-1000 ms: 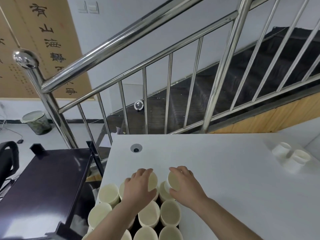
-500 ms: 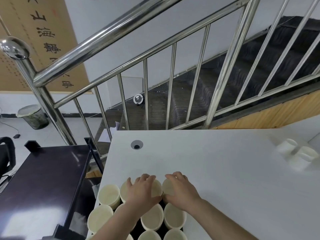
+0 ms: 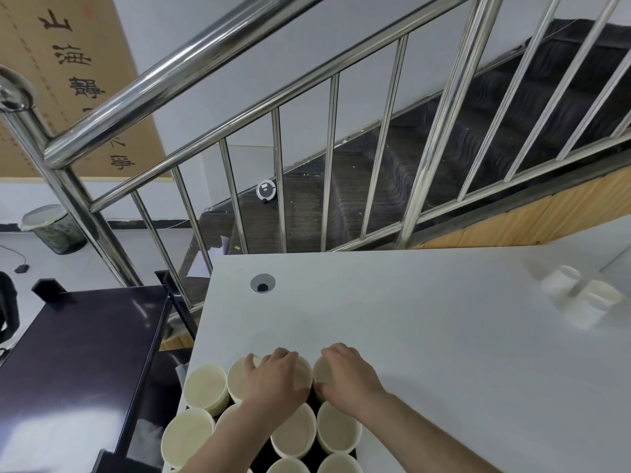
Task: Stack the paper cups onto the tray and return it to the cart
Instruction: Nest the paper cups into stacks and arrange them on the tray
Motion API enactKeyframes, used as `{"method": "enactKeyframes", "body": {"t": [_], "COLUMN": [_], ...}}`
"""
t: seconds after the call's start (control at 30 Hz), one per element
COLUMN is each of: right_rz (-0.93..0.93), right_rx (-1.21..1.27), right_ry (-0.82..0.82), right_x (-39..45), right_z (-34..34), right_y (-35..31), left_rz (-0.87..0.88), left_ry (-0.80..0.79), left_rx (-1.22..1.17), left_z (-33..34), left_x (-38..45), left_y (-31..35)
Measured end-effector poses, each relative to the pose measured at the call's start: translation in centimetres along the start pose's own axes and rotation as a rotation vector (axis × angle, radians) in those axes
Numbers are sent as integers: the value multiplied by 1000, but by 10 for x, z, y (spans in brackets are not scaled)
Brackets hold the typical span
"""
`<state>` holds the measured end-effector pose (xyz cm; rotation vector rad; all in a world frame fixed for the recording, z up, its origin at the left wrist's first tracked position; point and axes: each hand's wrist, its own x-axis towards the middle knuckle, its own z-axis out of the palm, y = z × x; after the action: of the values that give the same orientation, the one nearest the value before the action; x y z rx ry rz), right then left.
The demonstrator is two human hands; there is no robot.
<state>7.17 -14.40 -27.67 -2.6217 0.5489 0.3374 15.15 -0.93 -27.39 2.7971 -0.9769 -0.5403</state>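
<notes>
Several cream paper cups stand upright and close together on a dark tray [image 3: 316, 450] at the near left corner of the white table [image 3: 426, 319]. My left hand [image 3: 273, 380] lies over the mouth of a far-row cup [image 3: 239, 377], fingers bent over its far rim. Beside it, my right hand [image 3: 345, 380] grips the neighbouring far-row cup [image 3: 321, 372] from above, thumb on its near side. A few loose paper cups [image 3: 577, 295] lie on their sides at the table's far right. The dark cart [image 3: 85, 353] stands left of the table.
A steel stair railing [image 3: 280, 186] runs just behind the table's far edge. A round cable hole [image 3: 262, 283] sits in the tabletop beyond the tray. On the floor at far left stands a waste bin [image 3: 51, 230].
My right hand has lowered its cup down into the far row beside the left hand's cup. The left hand stayed on its cup. The view has tilted slightly.
</notes>
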Motion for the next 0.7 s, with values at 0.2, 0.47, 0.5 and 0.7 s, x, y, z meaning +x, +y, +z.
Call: {"method": "enactKeyframes", "body": {"t": [0.2,0.47,0.5,0.7], "right_rz": [-29,-56,-55,-43], "right_rx": [-9,1,3,9], "right_ry": [-12,81,94,197], "right_x": [-3,-29,-35,-81], "right_z": [-6,-30,-35,-63], "right_y": [4,34,42,96], "left_rz": [-24,37,50,126], "left_ry": [-4,52,58,81], "left_rx": [22,29,27,-9], "left_z": [-1,-11,-12,-2], "left_x": [-2,-14,-17,-27], "left_y": [5,45,56,117]}}
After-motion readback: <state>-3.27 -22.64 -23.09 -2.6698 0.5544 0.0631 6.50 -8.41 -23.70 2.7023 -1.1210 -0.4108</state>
